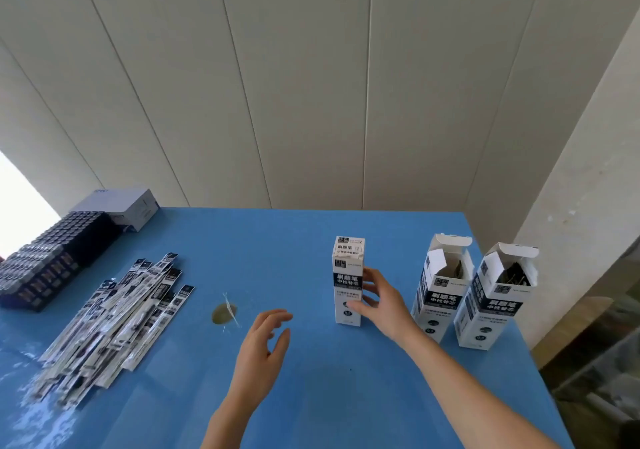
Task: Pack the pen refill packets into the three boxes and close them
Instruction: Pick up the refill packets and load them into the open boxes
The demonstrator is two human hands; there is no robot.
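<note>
Three tall white-and-black boxes stand upright on the blue table [311, 396]. The left box [347, 275] has its top flap closed. My right hand [377, 301] is wrapped around its right side, fingers and thumb touching it. The middle box [441, 286] and the right box [495, 296] stand open with flaps up, packets visible inside. A pile of loose pen refill packets [114, 320] lies at the left of the table. My left hand [263, 348] hovers open above the table's middle, holding nothing.
A block of dark packed boxes [45, 268] and a white carton [128, 206] sit at the far left. A brownish stain with a plastic scrap [225, 311] marks the table. The table's right edge runs just past the right box.
</note>
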